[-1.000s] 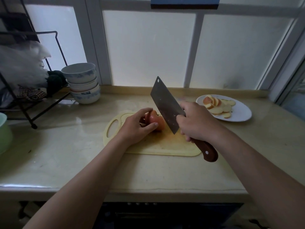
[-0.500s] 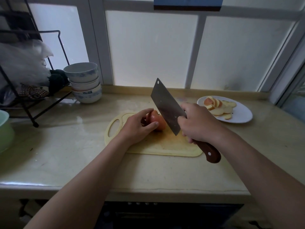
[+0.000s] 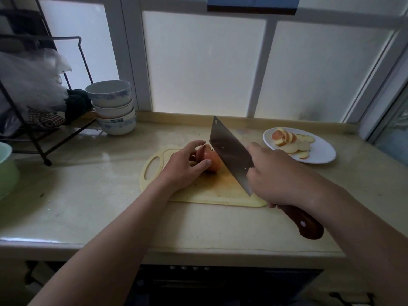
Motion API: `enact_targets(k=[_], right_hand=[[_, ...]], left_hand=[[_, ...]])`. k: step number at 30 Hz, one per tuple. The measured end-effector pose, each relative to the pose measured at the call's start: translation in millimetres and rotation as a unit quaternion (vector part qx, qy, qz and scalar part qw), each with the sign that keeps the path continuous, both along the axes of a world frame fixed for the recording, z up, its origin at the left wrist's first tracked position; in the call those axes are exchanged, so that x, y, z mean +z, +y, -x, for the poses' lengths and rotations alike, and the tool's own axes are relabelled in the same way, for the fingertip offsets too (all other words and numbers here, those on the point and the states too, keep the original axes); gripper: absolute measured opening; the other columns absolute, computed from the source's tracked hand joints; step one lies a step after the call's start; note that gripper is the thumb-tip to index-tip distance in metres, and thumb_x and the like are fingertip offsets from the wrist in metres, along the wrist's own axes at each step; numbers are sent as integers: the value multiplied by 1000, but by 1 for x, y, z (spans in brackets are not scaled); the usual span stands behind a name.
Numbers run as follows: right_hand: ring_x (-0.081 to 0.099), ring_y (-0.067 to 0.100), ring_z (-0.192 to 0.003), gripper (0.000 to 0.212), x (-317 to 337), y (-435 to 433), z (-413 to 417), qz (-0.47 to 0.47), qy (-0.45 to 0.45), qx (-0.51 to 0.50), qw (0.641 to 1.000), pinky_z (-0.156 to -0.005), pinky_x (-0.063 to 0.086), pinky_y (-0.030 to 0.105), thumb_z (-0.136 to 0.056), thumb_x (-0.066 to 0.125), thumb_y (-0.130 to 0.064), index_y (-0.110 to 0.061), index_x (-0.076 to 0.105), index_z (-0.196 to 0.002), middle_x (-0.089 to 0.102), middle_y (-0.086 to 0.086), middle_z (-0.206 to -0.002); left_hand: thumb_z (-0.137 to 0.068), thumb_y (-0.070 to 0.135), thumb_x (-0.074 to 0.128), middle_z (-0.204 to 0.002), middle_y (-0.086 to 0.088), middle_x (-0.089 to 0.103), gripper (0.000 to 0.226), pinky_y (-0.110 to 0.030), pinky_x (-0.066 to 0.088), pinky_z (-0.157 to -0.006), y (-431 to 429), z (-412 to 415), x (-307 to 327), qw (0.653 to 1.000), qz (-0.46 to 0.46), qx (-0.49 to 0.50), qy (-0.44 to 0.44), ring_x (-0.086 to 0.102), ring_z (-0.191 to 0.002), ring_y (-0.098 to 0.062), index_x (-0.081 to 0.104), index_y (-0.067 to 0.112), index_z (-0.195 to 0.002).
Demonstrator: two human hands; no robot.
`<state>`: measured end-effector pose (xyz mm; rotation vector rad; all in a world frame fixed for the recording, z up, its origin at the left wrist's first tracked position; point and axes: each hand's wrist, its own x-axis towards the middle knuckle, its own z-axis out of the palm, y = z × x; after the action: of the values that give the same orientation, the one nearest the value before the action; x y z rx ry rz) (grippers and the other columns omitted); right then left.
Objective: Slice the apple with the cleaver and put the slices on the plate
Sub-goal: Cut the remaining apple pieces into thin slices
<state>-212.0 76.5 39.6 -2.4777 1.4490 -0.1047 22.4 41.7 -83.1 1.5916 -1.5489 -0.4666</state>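
The scene was dim and backlit: pale daylight came through the frosted window [image 3: 203,62] at the far side, leaving the counter [image 3: 88,195] murky, with a faint sheen along its near left edge. Wide-angle distortion bowed straight lines at the edges.

One cleaver [image 3: 229,151], one part-cut apple [image 3: 212,161], one yellow cutting board [image 3: 212,195] and one white plate [image 3: 322,153] of apple slices [image 3: 291,142], too overlapped to count. At least three stacked bowls [image 3: 112,107], one wire rack [image 3: 39,138], one green container [image 3: 6,168].
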Motion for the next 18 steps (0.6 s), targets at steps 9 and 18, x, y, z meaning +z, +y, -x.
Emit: enact_targets(k=[9, 18], right_hand=[[68, 15, -48, 87, 5, 17, 10, 10, 18, 23, 1000, -61, 63, 36, -101, 40, -8, -43, -10, -163, 67, 7, -79], [65, 13, -45, 90, 7, 18, 8, 8, 20, 23, 1000, -52, 59, 30, -100, 41, -6, -46, -10, -163, 64, 3, -76]], left_hand=[[-93, 41, 68, -131, 0, 56, 48, -42, 56, -95, 2, 1, 1, 1000, 7, -8, -3, 61, -111, -19, 49, 44, -136], [-92, 38, 70, -126, 3, 58, 44, -37, 57, -92, 2, 1, 1, 1000, 17, -7, 12, 64, -108, -16, 53, 44, -132]])
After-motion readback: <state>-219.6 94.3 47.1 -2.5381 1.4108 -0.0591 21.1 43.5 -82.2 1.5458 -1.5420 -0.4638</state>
